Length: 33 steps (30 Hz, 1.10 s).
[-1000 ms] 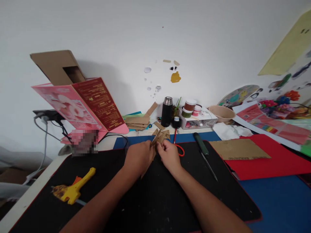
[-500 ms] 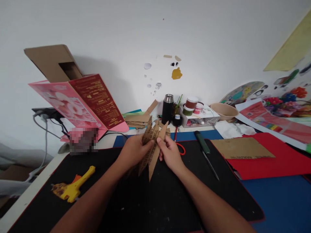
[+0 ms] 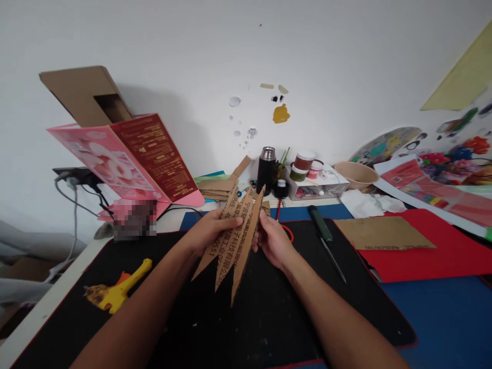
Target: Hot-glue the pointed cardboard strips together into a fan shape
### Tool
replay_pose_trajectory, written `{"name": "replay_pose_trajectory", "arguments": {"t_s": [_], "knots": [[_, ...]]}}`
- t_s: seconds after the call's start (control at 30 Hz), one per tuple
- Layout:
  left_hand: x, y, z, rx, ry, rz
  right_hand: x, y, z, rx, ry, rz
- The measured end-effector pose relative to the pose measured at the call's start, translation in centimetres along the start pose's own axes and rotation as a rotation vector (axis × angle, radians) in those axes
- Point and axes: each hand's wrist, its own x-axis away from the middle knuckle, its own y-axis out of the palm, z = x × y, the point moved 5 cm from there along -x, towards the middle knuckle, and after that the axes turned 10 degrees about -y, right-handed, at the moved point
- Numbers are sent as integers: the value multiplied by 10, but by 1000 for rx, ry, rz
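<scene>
Between my hands, above the black mat (image 3: 207, 333), are several long, pointed cardboard pieces (image 3: 246, 241), side by side and tilted, with printed Chinese characters facing me. My left hand (image 3: 209, 230) is closed on their left side, its thumb lying across the print. My right hand (image 3: 272, 238) pinches the right edge of the rightmost piece; some of its fingers are hidden behind the cardboard. Just behind my right hand, the red handle of what look like scissors (image 3: 288, 233) shows in part.
A yellow glue gun (image 3: 119, 292) lies at left, a green-handled knife (image 3: 321, 225) at right. A flat cardboard sheet (image 3: 384, 233) rests on red sheets (image 3: 453, 256). Along the wall stand a black thermos (image 3: 266, 171), paint jars (image 3: 303, 161), a bowl (image 3: 357, 174) and a pink box (image 3: 103, 159).
The cardboard pieces have turned from nearly edge-on to show their printed faces, and sit slightly lower. My right hand has moved from the front of the right piece to its edge.
</scene>
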Motion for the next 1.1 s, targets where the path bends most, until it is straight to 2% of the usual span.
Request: {"name": "replay_pose_trajectory", "arguments": {"t_s": [0.1, 0.23, 0.53, 0.77, 0.97, 1.1], "knots": [[-2, 3, -1, 9, 3, -67, 2, 5, 2, -39, 13, -30], [-2, 3, -2, -7, -17, -71, 4, 6, 6, -50, 18, -50], [6, 13, 0, -153, -15, 37, 8, 11, 9, -93, 42, -68], [9, 10, 6, -400, 111, 237, 9, 11, 14, -99, 35, -2], [7, 10, 2, -481, 156, 306, 9, 8, 17, -58, 42, 22], [3, 7, -1, -438, 160, 309, 8, 5, 18, -78, 46, 39]]}}
